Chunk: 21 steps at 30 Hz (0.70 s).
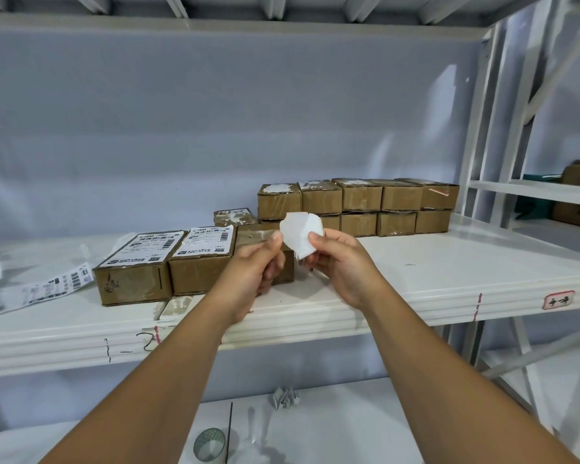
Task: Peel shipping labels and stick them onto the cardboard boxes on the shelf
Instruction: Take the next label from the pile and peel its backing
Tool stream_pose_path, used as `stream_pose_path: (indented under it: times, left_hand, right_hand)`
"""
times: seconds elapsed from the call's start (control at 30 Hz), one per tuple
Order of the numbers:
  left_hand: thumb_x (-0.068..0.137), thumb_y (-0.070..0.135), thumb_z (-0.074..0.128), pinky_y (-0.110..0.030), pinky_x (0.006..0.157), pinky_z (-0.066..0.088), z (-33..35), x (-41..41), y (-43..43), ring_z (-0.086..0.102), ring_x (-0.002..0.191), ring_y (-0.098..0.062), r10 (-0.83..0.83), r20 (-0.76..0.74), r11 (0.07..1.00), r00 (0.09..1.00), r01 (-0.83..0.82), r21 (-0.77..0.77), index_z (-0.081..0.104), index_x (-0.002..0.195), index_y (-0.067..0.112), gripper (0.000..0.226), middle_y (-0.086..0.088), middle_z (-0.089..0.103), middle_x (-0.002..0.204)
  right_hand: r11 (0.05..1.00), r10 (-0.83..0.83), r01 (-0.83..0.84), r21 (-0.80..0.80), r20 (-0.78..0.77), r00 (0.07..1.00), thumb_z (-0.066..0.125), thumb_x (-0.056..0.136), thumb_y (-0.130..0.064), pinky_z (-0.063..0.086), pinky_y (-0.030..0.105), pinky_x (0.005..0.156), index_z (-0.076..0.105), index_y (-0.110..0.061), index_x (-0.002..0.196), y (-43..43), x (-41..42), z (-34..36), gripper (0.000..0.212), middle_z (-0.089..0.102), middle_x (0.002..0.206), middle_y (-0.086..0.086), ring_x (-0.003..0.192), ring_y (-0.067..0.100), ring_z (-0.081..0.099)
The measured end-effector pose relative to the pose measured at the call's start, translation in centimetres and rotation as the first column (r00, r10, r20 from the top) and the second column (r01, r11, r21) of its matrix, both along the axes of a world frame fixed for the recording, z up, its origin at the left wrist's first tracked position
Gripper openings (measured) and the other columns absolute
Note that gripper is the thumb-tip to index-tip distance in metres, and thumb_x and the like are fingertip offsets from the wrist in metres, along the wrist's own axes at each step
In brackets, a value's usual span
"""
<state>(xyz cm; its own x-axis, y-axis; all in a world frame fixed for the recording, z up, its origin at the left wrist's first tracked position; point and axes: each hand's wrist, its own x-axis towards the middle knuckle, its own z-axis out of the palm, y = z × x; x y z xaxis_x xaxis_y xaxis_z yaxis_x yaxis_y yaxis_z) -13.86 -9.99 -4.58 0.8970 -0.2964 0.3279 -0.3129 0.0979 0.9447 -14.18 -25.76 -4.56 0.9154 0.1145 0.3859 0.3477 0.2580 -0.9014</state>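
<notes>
Both hands hold a white piece of label paper (302,234) above the shelf's front. My left hand (253,267) pinches its left edge and my right hand (337,262) pinches its right side. Only the blank white side shows. Two cardboard boxes with printed shipping labels, one (138,266) and another (203,259), lie side by side at the left. A third box (258,234) without a label sits behind my left hand, partly hidden. A strip of printed labels (52,288) trails on the shelf at the far left.
Several bare boxes (362,205) are stacked two high at the back right on the white shelf (449,262). A smaller box (233,216) stands in front of the stack. On the lower shelf lie a tape roll (209,444) and crumpled paper (285,398).
</notes>
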Motion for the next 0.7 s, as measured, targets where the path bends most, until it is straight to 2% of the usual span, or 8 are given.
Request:
stream_pose_path:
  times: [0.07,0.17,0.27,0.37,0.47,0.57,0.7]
  left_hand:
    - [0.075,0.051,0.053,-0.018,0.037,0.018,0.1,-0.4,-0.2,0.023,0.036,-0.005,0.028,0.020,0.996,0.999,-0.030,0.081,0.050,0.061,0.010,0.043,0.006,0.036,0.043]
    - [0.090,0.021,0.055,-0.015,0.037,0.018,0.2,-1.0,-0.6,0.029,0.035,0.000,0.025,0.043,0.996,0.999,-0.029,0.084,0.059,0.071,0.011,0.022,0.009,0.044,0.039]
    - [0.095,0.004,0.046,-0.008,0.037,0.026,0.1,-1.1,-0.6,0.039,0.033,0.002,0.010,0.022,0.999,1.000,-0.011,0.047,0.059,0.080,0.006,0.020,0.010,0.048,0.037]
    - [0.093,0.014,0.050,-0.014,0.040,0.019,-0.1,-0.5,-0.2,0.027,0.041,-0.002,-0.019,0.023,0.999,1.000,0.018,0.040,0.062,0.074,0.012,0.022,0.012,0.037,0.044]
    - [0.083,0.023,0.055,-0.017,0.042,0.016,-0.3,0.1,0.3,0.025,0.043,-0.003,-0.054,-0.020,0.998,0.998,0.054,0.011,0.061,0.076,0.010,0.016,0.008,0.032,0.048]
    - [0.077,0.023,0.055,-0.018,0.042,0.014,-0.2,0.3,0.4,0.025,0.039,-0.002,-0.110,-0.043,0.993,0.993,0.108,-0.037,0.055,0.082,0.003,0.020,0.009,0.033,0.046]
    - [0.079,0.019,0.053,-0.023,0.046,0.009,-0.1,0.3,0.4,0.024,0.036,-0.002,-0.107,-0.061,0.993,0.992,0.104,-0.057,0.052,0.086,0.001,0.019,0.010,0.032,0.042]
  right_hand:
    - [0.999,-0.028,0.029,-0.044,0.013,1.000,0.051,0.093,-0.004,0.048,0.020,0.065,0.064,-0.006,0.082,0.2,0.0,-0.1,0.017,0.062,0.065,0.002,0.056,0.009,0.058]
    - [0.994,-0.035,0.038,-0.101,0.031,0.999,0.052,0.092,-0.003,0.051,0.020,0.065,0.064,-0.003,0.087,0.5,-0.1,-0.1,0.013,0.065,0.074,0.007,0.060,0.010,0.061]
    - [0.996,-0.037,0.038,-0.086,0.015,0.999,0.053,0.092,-0.003,0.051,0.021,0.066,0.064,-0.001,0.087,0.5,-0.1,-0.1,0.013,0.065,0.075,0.009,0.061,0.012,0.061]
    - [0.998,-0.020,0.020,-0.056,-0.003,1.000,0.052,0.092,-0.005,0.050,0.025,0.070,0.064,-0.002,0.085,0.2,0.0,-0.1,0.014,0.065,0.073,0.008,0.063,0.015,0.058]
    - [0.999,0.017,-0.017,-0.044,-0.016,1.000,0.051,0.092,-0.007,0.049,0.022,0.064,0.063,-0.003,0.080,0.1,-0.1,0.0,0.017,0.061,0.068,0.008,0.059,0.014,0.055]
    - [0.999,0.040,-0.041,-0.019,-0.022,0.999,0.050,0.090,-0.004,0.046,0.022,0.058,0.062,-0.003,0.073,0.1,-0.2,0.2,0.021,0.056,0.059,0.006,0.052,0.013,0.051]
    - [0.998,0.050,-0.050,-0.026,-0.008,0.999,0.054,0.082,-0.008,0.046,0.022,0.058,0.060,-0.003,0.070,0.1,-0.1,0.1,0.014,0.057,0.055,0.004,0.050,0.013,0.050]
